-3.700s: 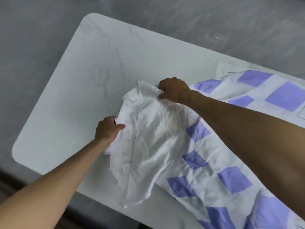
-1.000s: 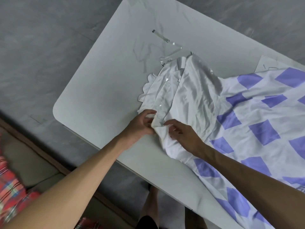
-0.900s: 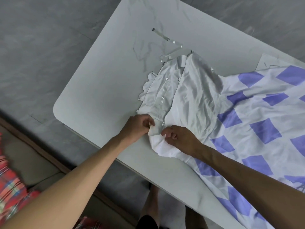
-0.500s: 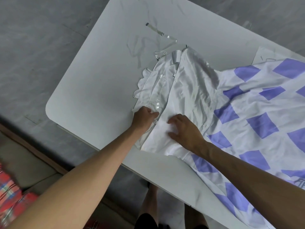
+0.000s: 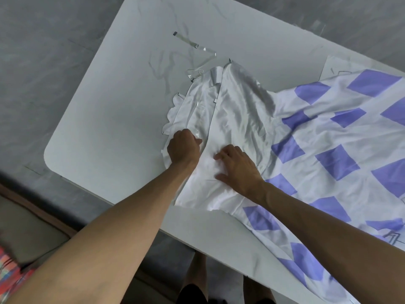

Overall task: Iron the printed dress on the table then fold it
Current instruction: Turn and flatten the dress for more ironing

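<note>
The left hand is curled and grips the edge of the plain bodice of the crumpled white dress printed with purple squares. The right hand lies just beside it, flat, fingers spread, pressing the white cloth. The dress lies spread on the pale grey rounded table, its skirt toward the right. 1 clear plastic strap lies beyond the bodice; around the table is grey floor

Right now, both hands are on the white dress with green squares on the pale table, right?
Not green: the head view shows purple squares. The left hand and right hand are both on the white dress with purple squares on the pale table.
</note>
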`<state>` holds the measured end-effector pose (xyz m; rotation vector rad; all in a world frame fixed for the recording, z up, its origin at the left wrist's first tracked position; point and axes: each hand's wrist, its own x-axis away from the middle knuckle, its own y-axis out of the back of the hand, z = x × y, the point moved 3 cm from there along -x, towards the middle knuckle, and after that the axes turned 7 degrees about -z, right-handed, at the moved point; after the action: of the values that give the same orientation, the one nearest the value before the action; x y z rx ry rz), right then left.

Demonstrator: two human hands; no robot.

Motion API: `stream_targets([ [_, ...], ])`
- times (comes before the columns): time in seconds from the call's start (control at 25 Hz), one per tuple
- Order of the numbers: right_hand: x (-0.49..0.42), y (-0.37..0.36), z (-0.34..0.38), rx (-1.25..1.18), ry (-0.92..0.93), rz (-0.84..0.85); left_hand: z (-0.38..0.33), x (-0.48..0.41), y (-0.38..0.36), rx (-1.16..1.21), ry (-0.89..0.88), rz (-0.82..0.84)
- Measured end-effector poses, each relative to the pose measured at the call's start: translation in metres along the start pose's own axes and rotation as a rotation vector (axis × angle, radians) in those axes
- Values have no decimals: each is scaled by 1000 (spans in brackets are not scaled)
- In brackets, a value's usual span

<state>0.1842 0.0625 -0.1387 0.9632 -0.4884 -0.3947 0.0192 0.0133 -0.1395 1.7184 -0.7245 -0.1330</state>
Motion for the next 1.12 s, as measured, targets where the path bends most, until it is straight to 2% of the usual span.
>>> stream_targets([
  [0.12, 1, 4, -3, 21, 34, 28, -2, 5, 14, 154, 14, -73],
  [0.28, 5, 5, 0, -19, 69, 58, 58, 16, 64, 596, 380, -275],
  [0.36, 13, 10, 2, -66, 73, 24, 94, 26, 76, 678, 578, -189],
  [0.48, 51, 23, -13, -75, -15, -153, 116, 42, 61, 889, 975, 6],
  [0.56, 106, 30, -34, 7, -138, -237, 99, 63, 54, 718, 1066, 90],
  [0.64, 170, 28, -53, 115, -260, -233, 77, 92, 42, 568, 961, 165],
  [0.72, 224, 19, -67, 187, -337, -142, 62, 111, 31, 503, 752, 216],
  [0.8, 257, 5, -78, 243, -394, -17, 56, 112, 28, 426, 569, 152],
  [0.88, 268, 1, -86, 241, -439, -25, 56, 102, 33, 373, 457, 32],
  [0.96, 270, 4, -84, 115, -481, -72, 58, 91, 41, 340, 366, -50],
  [1.04, 277, 6, -78, -13, -413, -111, 61, 86, 42, 215, 349, -38],
  [1.12, 294, 4, -74, -38, -237, -63, 58, 91, 44, -125, 334, -22],
])
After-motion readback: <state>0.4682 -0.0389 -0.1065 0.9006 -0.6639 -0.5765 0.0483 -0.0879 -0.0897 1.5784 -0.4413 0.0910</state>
